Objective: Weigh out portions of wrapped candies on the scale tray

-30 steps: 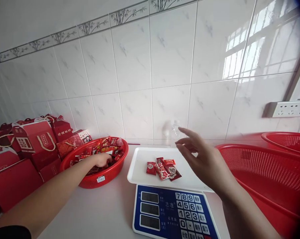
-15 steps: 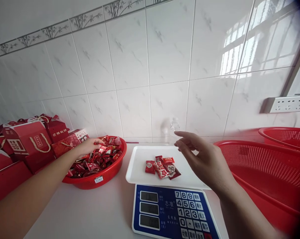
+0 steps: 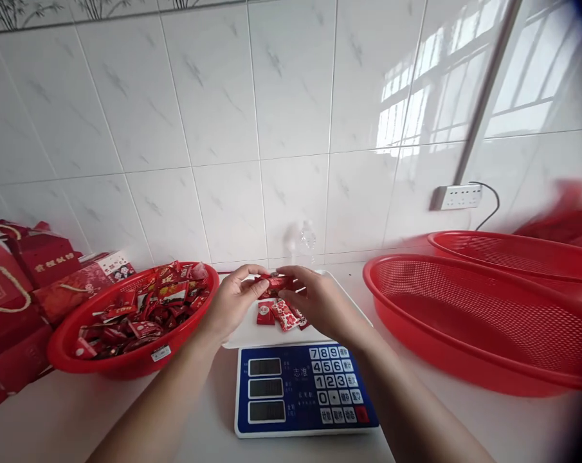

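Note:
Both hands meet over the white tray (image 3: 240, 335) of a digital scale. Between the fingertips of my left hand (image 3: 237, 296) and my right hand (image 3: 310, 294) is a red wrapped candy (image 3: 276, 282), gripped from both sides. Below it on the tray lie several wrapped candies, among them a small red packet (image 3: 265, 313) and a floral-patterned packet (image 3: 285, 316); my right hand partly covers the others. The blue keypad panel (image 3: 298, 392) of the scale faces me.
To the left stands a red plastic basket (image 3: 62, 360) full of wrapped candies, beside red gift boxes (image 3: 49, 254) with rope handles. A large red basket (image 3: 435, 350) is on the right, another red basket (image 3: 512, 247) behind it. A clear bottle (image 3: 307, 239) stands near the tiled wall.
My left hand has left the candy basket and come over the tray. My right hand has moved in to meet it, and both now grip a candy. The view has turned right.

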`<state>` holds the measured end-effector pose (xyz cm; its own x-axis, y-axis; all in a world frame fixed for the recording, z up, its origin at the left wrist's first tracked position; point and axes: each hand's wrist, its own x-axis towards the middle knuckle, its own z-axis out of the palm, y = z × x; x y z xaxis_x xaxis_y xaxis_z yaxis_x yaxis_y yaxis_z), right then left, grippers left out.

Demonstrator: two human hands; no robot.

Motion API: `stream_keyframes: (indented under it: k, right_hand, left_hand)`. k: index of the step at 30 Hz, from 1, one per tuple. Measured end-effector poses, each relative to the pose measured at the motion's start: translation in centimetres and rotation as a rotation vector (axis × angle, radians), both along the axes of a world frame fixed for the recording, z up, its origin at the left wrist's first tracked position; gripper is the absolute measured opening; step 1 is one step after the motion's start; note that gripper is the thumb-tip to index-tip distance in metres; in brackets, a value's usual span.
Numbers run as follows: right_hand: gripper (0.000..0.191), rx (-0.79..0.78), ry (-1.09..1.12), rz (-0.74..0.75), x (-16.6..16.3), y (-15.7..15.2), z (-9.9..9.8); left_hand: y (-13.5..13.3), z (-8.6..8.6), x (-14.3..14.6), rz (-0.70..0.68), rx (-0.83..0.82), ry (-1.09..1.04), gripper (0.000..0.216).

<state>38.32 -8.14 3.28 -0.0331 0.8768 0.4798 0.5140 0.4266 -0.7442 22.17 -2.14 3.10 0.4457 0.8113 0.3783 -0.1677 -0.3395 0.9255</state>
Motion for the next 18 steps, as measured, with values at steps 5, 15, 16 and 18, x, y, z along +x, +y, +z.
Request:
stream_keyframes:
  k: [5, 15, 16, 18]
  right_hand:
    - [0.022, -0.014, 0.069, 0.031, 1.1, 1.0, -0.6]
    - [0.013, 0.032, -0.251, -0.413, 4.0, 2.8, -1.4]
    - [0.013, 0.021, -0.338, -0.467, 4.3, 3.1, -1.7]
    - [0.016, -0.025, -0.479, -0.541, 4.5, 3.4, -2.3]
  left_hand:
    - [0.6, -0.4, 1.0, -0.018, -0.113, -0.2, 0.021]
    - [2.8, -1.2, -1.3, 0.036, -0.369, -0.406, 0.026]
    - [2.9, -1.3, -1.3, 0.035, -0.367, -0.389, 0.025]
    - [2.8, -1.6, -1.1, 0.036, -0.329, -0.33, 0.024]
